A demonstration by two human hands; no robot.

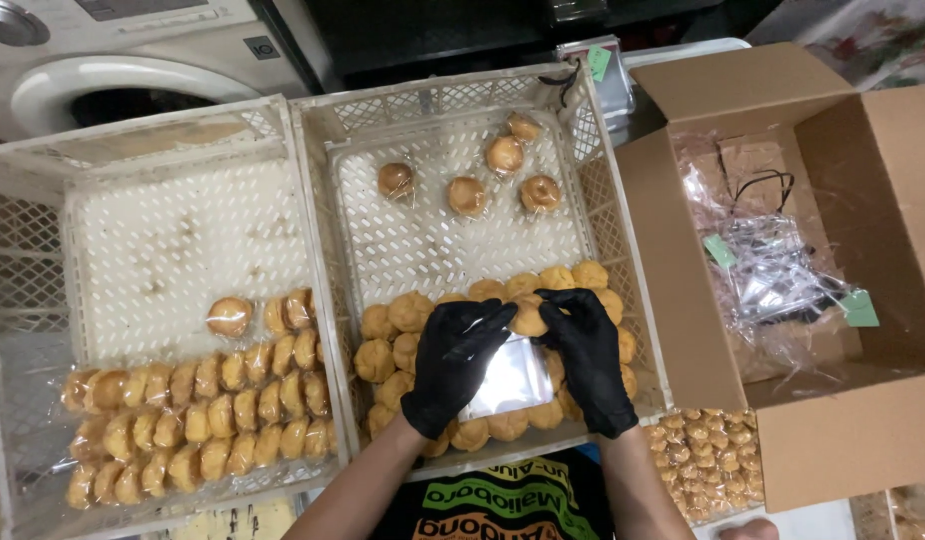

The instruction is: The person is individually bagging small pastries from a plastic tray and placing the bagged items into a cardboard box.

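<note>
Both my hands wear black gloves over the middle white crate (319,200). My left hand (453,360) pinches the top of a small clear plastic bag (510,380). My right hand (588,355) holds a round golden pastry (530,315) at the bag's mouth and also grips the bag's right edge. Unwrapped golden pastries (393,335) lie heaped under and around my hands at the crate's near end. Several pastries in clear bags (468,195) lie apart at the crate's far end.
The left white crate (43,260) holds rows of bagged pastries (198,420) at its near end. An open cardboard box (883,200) on the right holds bundles of clear bags (773,280). A bag of small pastries (708,460) lies beside it. A washing machine (113,60) stands behind.
</note>
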